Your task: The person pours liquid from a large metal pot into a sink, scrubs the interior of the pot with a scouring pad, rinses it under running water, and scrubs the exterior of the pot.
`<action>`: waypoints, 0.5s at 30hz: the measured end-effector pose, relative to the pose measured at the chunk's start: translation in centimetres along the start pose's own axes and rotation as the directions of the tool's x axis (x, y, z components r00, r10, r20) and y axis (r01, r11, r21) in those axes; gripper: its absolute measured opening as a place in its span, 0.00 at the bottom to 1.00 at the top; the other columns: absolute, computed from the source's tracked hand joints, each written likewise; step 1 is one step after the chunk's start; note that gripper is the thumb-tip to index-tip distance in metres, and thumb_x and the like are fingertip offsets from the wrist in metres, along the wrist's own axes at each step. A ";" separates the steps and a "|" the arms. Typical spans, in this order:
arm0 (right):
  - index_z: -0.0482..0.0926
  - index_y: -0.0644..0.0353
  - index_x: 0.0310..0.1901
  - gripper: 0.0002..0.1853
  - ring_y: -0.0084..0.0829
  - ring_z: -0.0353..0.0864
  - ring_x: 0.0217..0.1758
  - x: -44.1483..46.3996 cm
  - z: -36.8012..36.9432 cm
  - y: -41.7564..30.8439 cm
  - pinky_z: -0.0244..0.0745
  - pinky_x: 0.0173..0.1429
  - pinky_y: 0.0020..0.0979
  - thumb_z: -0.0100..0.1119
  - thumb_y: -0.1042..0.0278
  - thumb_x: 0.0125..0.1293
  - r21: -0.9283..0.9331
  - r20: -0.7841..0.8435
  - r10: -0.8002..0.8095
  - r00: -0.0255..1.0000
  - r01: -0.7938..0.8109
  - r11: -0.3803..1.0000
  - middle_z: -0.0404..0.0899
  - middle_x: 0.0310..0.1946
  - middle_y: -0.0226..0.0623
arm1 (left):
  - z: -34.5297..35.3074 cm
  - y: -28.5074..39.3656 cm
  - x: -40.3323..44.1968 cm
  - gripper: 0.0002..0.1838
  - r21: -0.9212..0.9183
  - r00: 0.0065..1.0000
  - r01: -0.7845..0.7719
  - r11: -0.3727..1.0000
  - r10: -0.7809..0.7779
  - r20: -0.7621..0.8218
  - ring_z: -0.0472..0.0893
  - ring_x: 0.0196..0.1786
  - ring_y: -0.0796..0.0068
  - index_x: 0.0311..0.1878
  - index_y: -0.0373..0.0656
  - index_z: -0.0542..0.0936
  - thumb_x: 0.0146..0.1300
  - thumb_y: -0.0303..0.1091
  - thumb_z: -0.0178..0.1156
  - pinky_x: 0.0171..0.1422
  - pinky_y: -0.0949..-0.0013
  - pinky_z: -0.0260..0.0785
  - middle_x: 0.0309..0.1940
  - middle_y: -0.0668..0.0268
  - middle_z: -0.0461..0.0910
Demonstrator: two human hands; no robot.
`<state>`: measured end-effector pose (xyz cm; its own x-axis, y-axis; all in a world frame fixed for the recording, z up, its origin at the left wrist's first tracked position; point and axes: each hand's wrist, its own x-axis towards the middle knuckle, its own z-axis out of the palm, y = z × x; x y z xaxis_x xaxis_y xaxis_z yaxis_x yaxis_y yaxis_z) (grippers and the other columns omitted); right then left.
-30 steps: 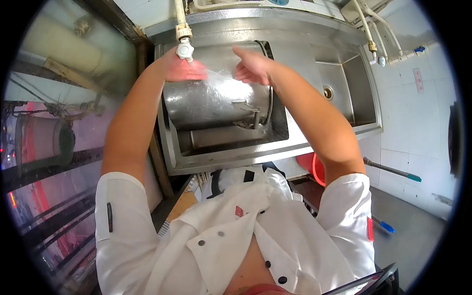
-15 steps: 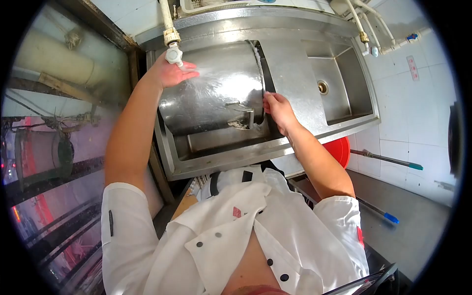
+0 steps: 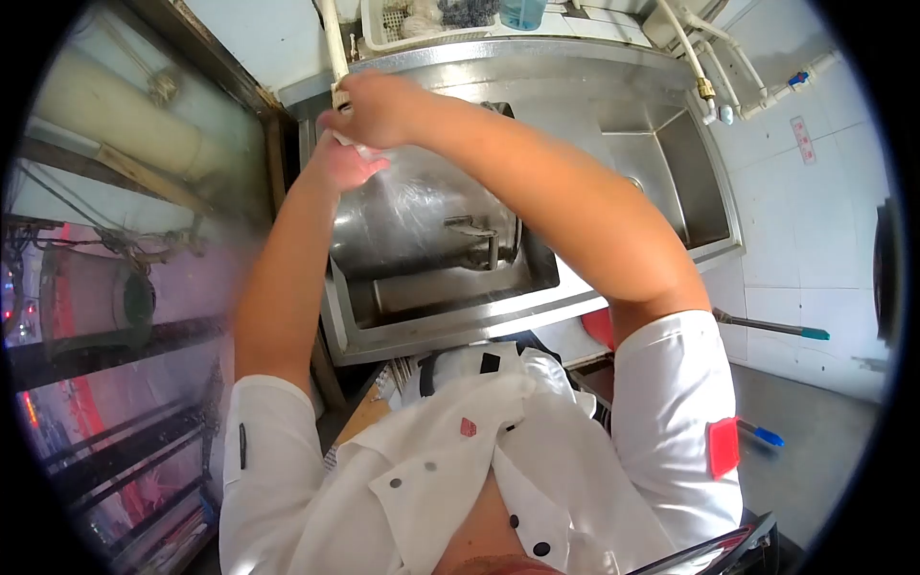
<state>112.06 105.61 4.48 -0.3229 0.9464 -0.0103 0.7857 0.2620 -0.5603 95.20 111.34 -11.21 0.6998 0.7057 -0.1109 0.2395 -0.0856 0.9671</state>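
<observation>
A large steel stockpot (image 3: 412, 216) lies on its side in the left sink basin (image 3: 460, 295), its handle (image 3: 484, 240) facing me. My right hand (image 3: 374, 107) reaches across to the white tap, with fingers closed around its knob and covering most of it. Just below the spout, my left hand (image 3: 350, 168) is held with fingers stretched out, partly hidden by the right hand. Water sprays from there over the pot's wet side. My right forearm hides the rim end of the pot.
At right is a second basin (image 3: 690, 182). A white basket (image 3: 383, 29) and a blue container (image 3: 522, 13) stand behind the sink. More pipes (image 3: 700, 57) run along the right wall. A red bucket (image 3: 598, 328) and green-tipped pole (image 3: 776, 326) are at lower right.
My right hand has left the pot's rim and moved up and left to the tap knob. My left hand stays under the spout. The view has shifted slightly.
</observation>
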 end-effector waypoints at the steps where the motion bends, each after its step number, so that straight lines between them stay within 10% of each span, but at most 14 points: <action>1: 0.87 0.62 0.45 0.24 0.46 0.87 0.48 0.8 0.2 -1.2 0.82 0.49 0.43 0.57 0.47 0.70 -0.177 -0.001 -0.075 0.997 0.074 0.981 0.86 0.45 0.50 | 1.4 1.9 -0.3 0.26 -0.456 0.981 0.055 0.888 -0.134 -0.142 0.63 0.75 0.55 0.72 0.45 0.64 0.75 0.44 0.50 0.78 0.43 0.57 0.70 0.59 0.66; 2: 0.87 0.62 0.44 0.23 0.45 0.87 0.48 1.6 0.9 -1.7 0.82 0.49 0.43 0.57 0.47 0.69 -0.308 0.016 -0.128 0.992 0.126 0.943 0.87 0.45 0.50 | 2.1 2.8 -0.5 0.24 -0.815 0.929 0.019 0.578 -0.312 -0.200 0.68 0.72 0.61 0.70 0.45 0.66 0.76 0.44 0.49 0.77 0.49 0.61 0.68 0.65 0.70; 4: 0.88 0.60 0.44 0.21 0.45 0.88 0.47 2.5 2.6 -1.7 0.82 0.48 0.42 0.58 0.49 0.69 -0.447 0.082 -0.154 0.985 0.174 0.877 0.87 0.44 0.49 | 0.9 -0.5 1.0 0.22 -0.946 0.950 -0.034 0.322 -0.285 -0.131 0.73 0.65 0.65 0.67 0.45 0.69 0.76 0.43 0.50 0.70 0.56 0.67 0.63 0.65 0.74; 6: 0.88 0.59 0.44 0.20 0.44 0.88 0.46 3.2 4.5 -0.9 0.83 0.47 0.42 0.59 0.50 0.68 -0.505 0.144 -0.140 0.980 0.194 0.841 0.87 0.43 0.48 | 3.3 4.9 -1.0 0.19 -0.948 0.949 -0.120 0.296 -0.245 -0.197 0.76 0.60 0.66 0.63 0.45 0.72 0.75 0.42 0.50 0.63 0.57 0.71 0.59 0.67 0.77; 7: 0.88 0.59 0.44 0.19 0.44 0.88 0.46 3.6 5.4 -0.5 0.83 0.47 0.42 0.59 0.51 0.68 -0.522 0.170 -0.130 0.977 0.201 0.829 0.87 0.43 0.48 | 3.1 3.4 -1.1 0.19 -0.946 0.952 -0.128 0.297 -0.231 -0.202 0.76 0.60 0.66 0.63 0.45 0.72 0.75 0.42 0.50 0.63 0.57 0.71 0.59 0.67 0.77; 8: 0.88 0.58 0.44 0.18 0.44 0.88 0.46 3.9 6.0 -0.1 0.83 0.47 0.42 0.59 0.51 0.68 -0.532 0.193 -0.127 0.973 0.213 0.820 0.87 0.43 0.48 | 2.4 0.5 -0.7 0.18 -0.687 0.940 -0.258 0.679 0.013 -0.340 0.77 0.59 0.65 0.62 0.45 0.73 0.76 0.41 0.49 0.62 0.58 0.71 0.57 0.66 0.78; 10: 0.89 0.57 0.44 0.17 0.43 0.88 0.45 4.5 7.0 0.5 0.83 0.46 0.41 0.60 0.53 0.67 -0.537 0.226 -0.130 0.965 0.235 0.810 0.87 0.42 0.47 | 1.9 -0.4 -0.9 0.17 -0.265 0.885 -0.406 0.875 0.303 -0.354 0.77 0.58 0.65 0.61 0.45 0.74 0.76 0.41 0.48 0.62 0.58 0.71 0.56 0.65 0.79; 12: 0.89 0.56 0.43 0.15 0.43 0.89 0.44 5.0 7.5 0.6 0.84 0.46 0.41 0.61 0.54 0.67 -0.513 0.230 -0.104 0.968 0.211 0.832 0.88 0.42 0.46 | 2.5 0.5 -2.2 0.17 -0.950 0.956 -0.161 0.267 -0.197 -0.217 0.78 0.56 0.64 0.60 0.43 0.75 0.77 0.41 0.46 0.62 0.58 0.71 0.54 0.64 0.80; 15: 0.89 0.56 0.42 0.16 0.42 0.89 0.45 3.8 6.5 -0.3 0.83 0.48 0.41 0.57 0.54 0.68 -0.370 0.133 0.097 0.986 -0.041 0.928 0.88 0.41 0.45 | 2.3 -0.1 -2.6 0.24 -0.962 0.902 -0.130 0.239 -0.375 -0.215 0.77 0.59 0.61 0.59 0.42 0.74 0.79 0.50 0.36 0.66 0.55 0.69 0.57 0.60 0.78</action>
<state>107.18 107.87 -0.72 -0.3128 0.9336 -0.1745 0.9377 0.2743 -0.2133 94.89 107.93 -11.57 0.3961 0.8199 -0.4133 -0.6813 0.5643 0.4663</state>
